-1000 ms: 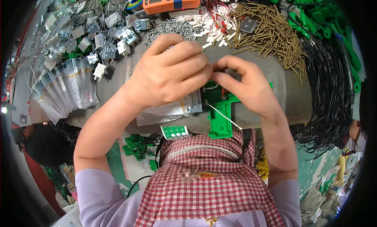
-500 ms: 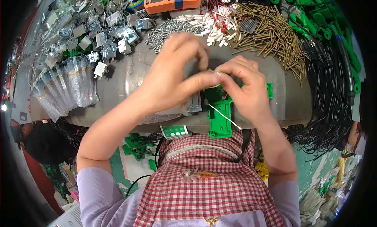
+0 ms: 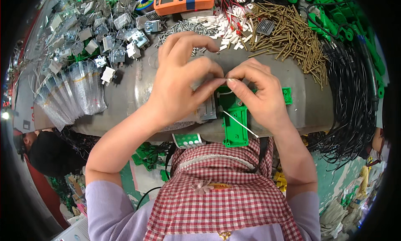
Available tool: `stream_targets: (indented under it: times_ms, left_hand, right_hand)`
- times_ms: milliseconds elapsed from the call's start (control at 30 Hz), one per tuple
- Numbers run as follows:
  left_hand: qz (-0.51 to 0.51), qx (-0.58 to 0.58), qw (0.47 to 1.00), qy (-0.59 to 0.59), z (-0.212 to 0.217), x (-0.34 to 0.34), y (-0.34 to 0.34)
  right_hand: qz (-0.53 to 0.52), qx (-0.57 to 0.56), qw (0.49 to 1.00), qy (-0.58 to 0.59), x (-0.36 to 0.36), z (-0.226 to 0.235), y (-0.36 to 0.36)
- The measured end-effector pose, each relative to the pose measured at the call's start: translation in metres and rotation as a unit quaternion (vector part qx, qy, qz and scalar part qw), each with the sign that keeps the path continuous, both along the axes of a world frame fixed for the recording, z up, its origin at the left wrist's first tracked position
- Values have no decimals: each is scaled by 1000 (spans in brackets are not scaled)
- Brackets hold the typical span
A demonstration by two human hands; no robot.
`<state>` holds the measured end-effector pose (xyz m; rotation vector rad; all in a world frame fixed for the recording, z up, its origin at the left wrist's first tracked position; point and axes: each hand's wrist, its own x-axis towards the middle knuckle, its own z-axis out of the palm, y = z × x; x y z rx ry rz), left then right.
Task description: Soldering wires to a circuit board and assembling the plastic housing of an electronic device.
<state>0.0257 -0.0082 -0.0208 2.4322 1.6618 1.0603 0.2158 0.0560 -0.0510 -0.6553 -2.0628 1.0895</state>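
My left hand pinches thumb and index finger together, its other fingers raised and curled. Against its fingertips, my right hand pinches too; whatever small thing lies between them is mostly hidden. Directly under both hands is an opened green plastic housing, reaching over the table's near edge. A thin white wire lies slanted across it, its tip pointing toward my apron. Another short stretch of white wire curves just below the pinched fingertips. Beside the housing, partly behind my left hand, are flat grey metal strips.
Metal-and-white plug parts and clear plastic sleeves crowd the left. At the back lie an orange meter, silver screws, white pieces and long brass screws. Black cables hang at right; a green dotted sheet overhangs the front.
My left hand has shifted slightly, its upper fingers lifting and spreading while the thumb and index stay at my right fingertips. The short white wire curve under them now shows.
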Motion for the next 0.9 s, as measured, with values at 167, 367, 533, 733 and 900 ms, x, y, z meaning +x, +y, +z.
stream_targets:
  times_ms: [167,367,533,733,900]
  left_hand:
    - [36,-457,671,-583,-5,5,-2]
    - [10,77,996,42,-3,0,-3]
    - [24,-321,871,-371,-5,5,-5]
    - [4,96,992,81,-4,0,-1]
    - [30,-426,763,-485,-6,4,10]
  right_hand:
    - [-71,245,965,-53,-3,5,-7]
    - [2,-89,996,1,1,4,-4]
    - [-81,315,944,-56,-2,6,-6]
    - [10,-75,997,-3,2,-1,-3]
    - [-96,268,957,-63,-4,0,-9]
